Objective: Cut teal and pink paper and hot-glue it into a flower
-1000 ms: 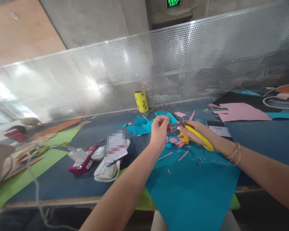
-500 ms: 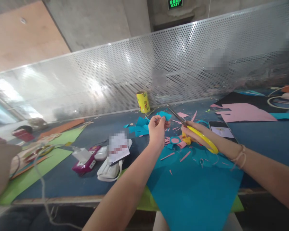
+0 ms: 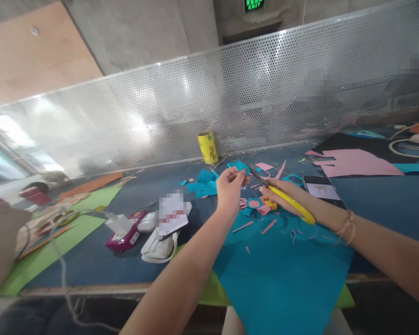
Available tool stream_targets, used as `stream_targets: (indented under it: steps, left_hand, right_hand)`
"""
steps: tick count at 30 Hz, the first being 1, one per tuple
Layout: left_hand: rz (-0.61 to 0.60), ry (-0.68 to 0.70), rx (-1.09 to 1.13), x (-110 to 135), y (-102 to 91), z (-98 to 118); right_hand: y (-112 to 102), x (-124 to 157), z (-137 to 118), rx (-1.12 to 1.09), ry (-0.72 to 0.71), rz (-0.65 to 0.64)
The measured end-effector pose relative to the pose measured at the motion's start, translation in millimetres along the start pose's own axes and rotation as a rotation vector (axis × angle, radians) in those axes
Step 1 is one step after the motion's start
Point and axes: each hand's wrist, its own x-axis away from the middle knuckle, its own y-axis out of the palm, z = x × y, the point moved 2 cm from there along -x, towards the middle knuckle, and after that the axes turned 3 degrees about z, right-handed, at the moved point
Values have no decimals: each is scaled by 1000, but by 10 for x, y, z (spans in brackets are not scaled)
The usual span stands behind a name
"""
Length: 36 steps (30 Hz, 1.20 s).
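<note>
A perforated metal screen (image 3: 265, 93) runs the length of a dark blue table (image 3: 387, 204) strewn with craft paper. A large teal sheet (image 3: 282, 274) hangs over the near edge, above a green sheet (image 3: 45, 253) that spreads to the left, while a pink sheet (image 3: 356, 164) lies far right. Left of centre sit a white charger (image 3: 157, 249) and a magenta box (image 3: 124, 237); a smartphone (image 3: 321, 190) rests to the right, screen lit, and a yellow roll (image 3: 208, 147) stands upright against the screen. Above the middle of the table, the person's left hand (image 3: 228, 188) pinches a small teal paper scrap (image 3: 240, 166) between thumb and fingertips, its grip closed tight on the piece and held clear of the table. The right hand (image 3: 282, 195) is wrapped through the handles of yellow-handled scissors (image 3: 282, 195), its grip closed on them, the blades pointing up and left and meeting the scrap's edge; how far apart the blades stand cannot be told. Just below both hands lies a pink and teal paper flower (image 3: 254, 204), with thin pink slivers (image 3: 242, 226) scattered on the teal sheet.
</note>
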Motion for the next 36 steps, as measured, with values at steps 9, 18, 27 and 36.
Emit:
stream_targets:
  steps: [9,18,27,36]
  left_hand:
    - [-12,-64,40,-18,-13,-6]
    - [-55,-137,19,1,0,-11]
    - [-102,-176,63,32,28,-39]
    - [-120,-214,44,28,33,-51]
  right_hand:
    - [-33,72,-197,-102,125,-34]
    - [-43,55,-101,-61,-32,13]
    - [-30,22,-30,-60,3,-16]
    - [-68,76,-176,-82,36,22]
